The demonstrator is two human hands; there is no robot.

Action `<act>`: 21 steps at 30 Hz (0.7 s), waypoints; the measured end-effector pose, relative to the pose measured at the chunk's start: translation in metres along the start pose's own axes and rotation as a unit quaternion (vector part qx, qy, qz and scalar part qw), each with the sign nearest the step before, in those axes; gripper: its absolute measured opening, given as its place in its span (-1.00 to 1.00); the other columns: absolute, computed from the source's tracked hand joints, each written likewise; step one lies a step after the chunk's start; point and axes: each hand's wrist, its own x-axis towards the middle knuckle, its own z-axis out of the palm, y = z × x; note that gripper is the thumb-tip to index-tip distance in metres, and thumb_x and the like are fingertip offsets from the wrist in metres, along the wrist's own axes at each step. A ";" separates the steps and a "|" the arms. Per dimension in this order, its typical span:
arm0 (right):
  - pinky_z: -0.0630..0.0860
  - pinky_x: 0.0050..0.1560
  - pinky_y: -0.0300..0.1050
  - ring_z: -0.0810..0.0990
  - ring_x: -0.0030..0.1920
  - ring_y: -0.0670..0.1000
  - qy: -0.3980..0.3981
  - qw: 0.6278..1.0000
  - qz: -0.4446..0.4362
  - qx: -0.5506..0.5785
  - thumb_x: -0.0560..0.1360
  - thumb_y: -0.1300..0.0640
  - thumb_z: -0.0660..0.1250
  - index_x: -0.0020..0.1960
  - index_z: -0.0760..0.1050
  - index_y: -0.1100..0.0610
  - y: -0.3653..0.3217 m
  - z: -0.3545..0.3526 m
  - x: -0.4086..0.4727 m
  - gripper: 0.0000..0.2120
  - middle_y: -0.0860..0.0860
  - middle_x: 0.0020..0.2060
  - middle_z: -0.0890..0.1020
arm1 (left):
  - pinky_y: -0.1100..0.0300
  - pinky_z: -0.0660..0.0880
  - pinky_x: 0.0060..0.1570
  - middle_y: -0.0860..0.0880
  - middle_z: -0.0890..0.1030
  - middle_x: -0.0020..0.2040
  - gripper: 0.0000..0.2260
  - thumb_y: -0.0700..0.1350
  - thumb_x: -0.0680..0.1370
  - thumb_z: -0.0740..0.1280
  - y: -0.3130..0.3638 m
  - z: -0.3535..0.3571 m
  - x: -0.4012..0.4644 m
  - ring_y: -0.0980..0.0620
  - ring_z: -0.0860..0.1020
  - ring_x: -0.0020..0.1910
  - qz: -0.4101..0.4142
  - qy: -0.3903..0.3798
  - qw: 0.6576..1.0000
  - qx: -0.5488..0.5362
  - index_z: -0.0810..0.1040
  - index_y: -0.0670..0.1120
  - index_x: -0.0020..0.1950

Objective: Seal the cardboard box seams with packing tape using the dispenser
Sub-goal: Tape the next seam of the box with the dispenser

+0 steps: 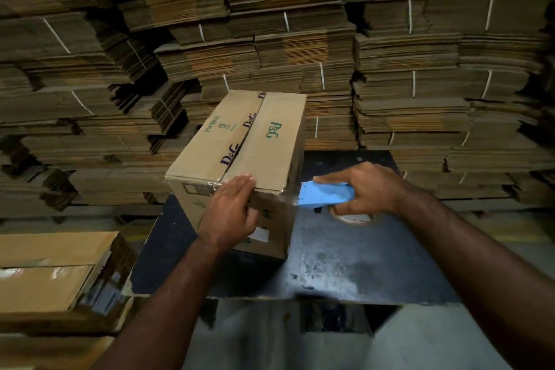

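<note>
Resting on: a dark worn table (345, 264), the cardboard box (240, 156) stands toward its left half, flaps folded shut on top.
Box top: two flaps meet along a centre seam (244, 132) running away from the camera; printed lettering shows on both flaps.
Near edge: clear tape (207, 185) lies glossy along the box's front top edge and stretches off the right corner toward the dispenser.
Left hand: left hand (229, 212) lies flat and unclenched against the box's near face, fingers reaching over the top edge, pressing rather than gripping.
Right hand: right hand (365, 189) is wrapped around the blue tape dispenser (326, 194), index finger stretched along its top.
Dispenser: held just beside the box's front right corner, its nose pointing at the corner; a tape roll (354, 218) shows beneath the hand.
Background: bundles of flattened cardboard (300, 39) stacked high behind the table.
Left side: another taped box (51, 273) sits low, well apart from the table's box.
</note>
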 end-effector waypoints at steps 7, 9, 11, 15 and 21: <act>0.43 -0.04 -0.09 0.54 0.09 -0.04 -0.005 0.999 0.033 -0.032 0.39 -0.32 0.36 0.47 0.22 -0.38 -0.011 0.004 0.005 -0.32 -0.10 0.19 0.60 | 0.08 0.13 0.48 -0.16 0.41 0.49 -0.40 -0.16 0.47 0.44 0.035 0.017 0.014 -0.10 0.39 0.46 0.146 -0.026 0.989 0.023 0.38 -0.16 0.50; 0.45 -0.04 -0.07 0.55 0.11 -0.03 -0.018 0.998 0.034 -0.050 0.39 -0.33 0.35 0.46 0.22 -0.38 -0.017 -0.001 0.006 -0.32 -0.10 0.17 0.61 | 0.05 0.25 0.45 -0.16 0.46 0.45 -0.45 -0.21 0.47 0.45 0.034 0.023 0.014 -0.11 0.45 0.42 0.134 -0.021 0.991 0.018 0.44 -0.17 0.46; 0.47 -0.04 -0.06 0.56 0.11 -0.01 -0.021 0.997 0.032 -0.070 0.38 -0.34 0.35 0.46 0.25 -0.36 -0.026 -0.008 0.009 -0.33 -0.10 0.17 0.61 | -0.01 0.34 0.40 -0.18 0.49 0.42 -0.49 -0.26 0.47 0.45 0.034 0.026 0.014 -0.12 0.49 0.38 0.132 -0.001 0.991 0.014 0.48 -0.18 0.42; 0.55 -0.05 -0.03 0.60 -0.04 0.01 -0.019 0.992 0.036 -0.124 0.37 -0.36 0.32 0.32 0.49 -0.21 -0.056 -0.017 0.021 -0.44 -0.08 -0.06 0.62 | -0.04 0.41 0.34 -0.20 0.54 0.36 -0.45 -0.33 0.40 0.53 0.033 0.036 0.014 -0.13 0.52 0.34 0.134 0.055 0.989 0.007 0.51 -0.22 0.38; 0.49 -0.18 -0.08 0.52 -0.20 0.00 -0.036 0.982 0.068 -0.171 0.42 -0.31 0.35 0.18 0.57 -0.04 -0.072 -0.015 0.039 -0.53 -0.05 -0.26 0.49 | -0.01 0.30 0.42 -0.15 0.53 0.38 -0.42 -0.34 0.39 0.52 0.024 0.036 0.023 -0.07 0.49 0.38 0.131 0.035 0.991 -0.020 0.51 -0.17 0.40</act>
